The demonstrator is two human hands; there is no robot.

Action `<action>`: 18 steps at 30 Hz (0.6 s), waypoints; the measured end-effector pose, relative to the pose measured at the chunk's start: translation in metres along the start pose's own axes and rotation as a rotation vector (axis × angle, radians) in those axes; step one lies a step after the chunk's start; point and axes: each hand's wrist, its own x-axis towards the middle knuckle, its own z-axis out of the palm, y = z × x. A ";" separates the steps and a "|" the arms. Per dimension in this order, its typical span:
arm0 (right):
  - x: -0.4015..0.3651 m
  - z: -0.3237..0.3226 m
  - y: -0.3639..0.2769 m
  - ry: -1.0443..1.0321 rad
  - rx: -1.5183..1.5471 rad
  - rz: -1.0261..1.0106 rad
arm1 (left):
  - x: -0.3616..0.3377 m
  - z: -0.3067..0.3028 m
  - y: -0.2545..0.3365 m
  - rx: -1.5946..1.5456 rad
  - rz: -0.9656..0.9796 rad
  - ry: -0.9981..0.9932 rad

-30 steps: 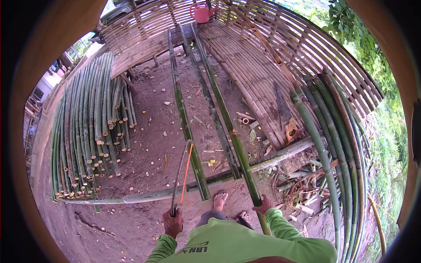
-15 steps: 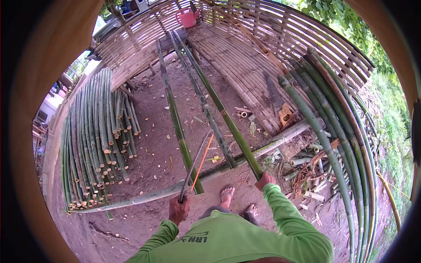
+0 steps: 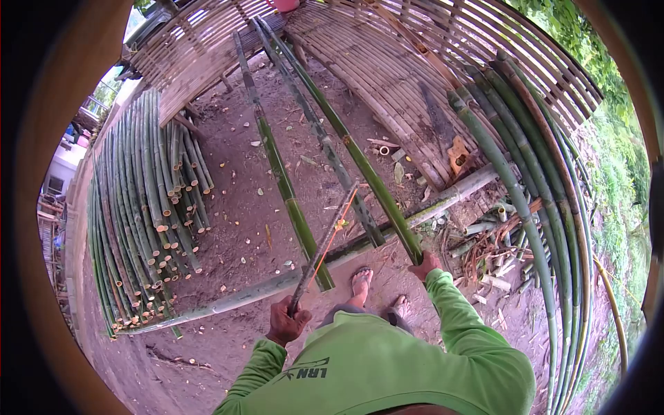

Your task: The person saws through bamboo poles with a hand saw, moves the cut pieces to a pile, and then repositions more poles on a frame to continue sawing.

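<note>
My left hand point(image 3: 288, 321) is closed round the grip of a bow saw point(image 3: 325, 242), which has a dark curved frame and a thin orange strip along it. The saw slants up to the right and, in this view, crosses over the left bamboo pole point(image 3: 294, 211) near its cut end. My right hand point(image 3: 425, 266) is wrapped round the near end of the right green bamboo pole point(image 3: 373, 181). Between these two lies a greyish, mottled bamboo pole point(image 3: 337, 162). All three rest across a thick horizontal bamboo beam point(image 3: 256, 294) in front of my feet.
A large stack of cut bamboo point(image 3: 142, 200) lies at left. Long poles point(image 3: 529, 187) lean at right, above bamboo offcuts point(image 3: 498, 259). A slatted bamboo bench point(image 3: 366, 76) holds a handsaw with a wooden handle point(image 3: 458, 158). A red watering can point(image 3: 282, 5) shows at the top edge.
The saw has swung to the right and turned, so its frame and orange strip now nearly overlap. My left hand rose slightly. My right hand stays on the pole end; the view has shifted.
</note>
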 end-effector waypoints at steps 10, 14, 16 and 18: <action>0.006 0.029 -0.041 0.181 0.146 0.000 | 0.054 -0.011 -0.055 0.022 -0.067 -0.227; 0.004 0.018 -0.047 0.080 0.240 0.041 | 0.077 -0.003 -0.062 -0.044 -0.038 -0.311; 0.008 0.021 -0.045 0.073 0.215 0.069 | 0.084 0.000 -0.070 0.006 -0.050 -0.384; 0.017 0.026 -0.044 0.091 0.236 0.085 | 0.094 0.007 -0.063 0.005 -0.072 -0.442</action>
